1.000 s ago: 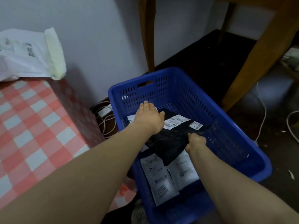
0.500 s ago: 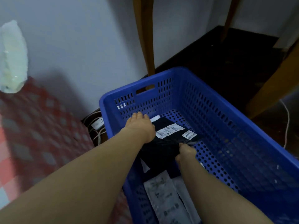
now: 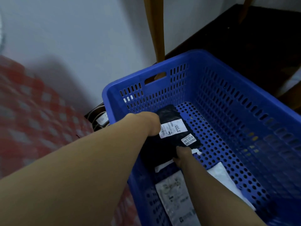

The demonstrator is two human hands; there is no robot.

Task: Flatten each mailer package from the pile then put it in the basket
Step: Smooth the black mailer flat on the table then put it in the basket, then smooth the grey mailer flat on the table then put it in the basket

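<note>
A: Item 1, nearest?

B: 2 flat pale grey plastic mailers [image 3: 175,201], printed, lying side by side on the near floor of the basket. The right forearm crosses the right-hand one.

A: Item 2?

B: Right hand [image 3: 182,154], inside the basket. Its fingers curl down over the near edge of the black plastic mailer package [image 3: 169,144] and grip it.

A: Item 3, the package itself?

B: It lies on the basket floor toward the far left corner and overlaps a white mailer beneath it. It carries 2 white printed labels [image 3: 172,128], 1 large and 1 small.

A: Item 4?

B: Left hand [image 3: 150,123], on the package's far left part. Its fingers are hidden past the wrist, so whether they lie spread or curled I cannot tell.

A: Item 5, the container?

B: 1 blue perforated plastic basket [image 3: 162,66], rectangular, with a handle slot in the far wall.

A: Beyond it?

B: White cables [image 3: 100,117] on the floor at the basket's left corner, a red-and-white chequered cloth [image 3: 32,111] at left, blurred, then 1 brown wooden leg [image 3: 154,30] against the white wall [image 3: 81,38].
</note>
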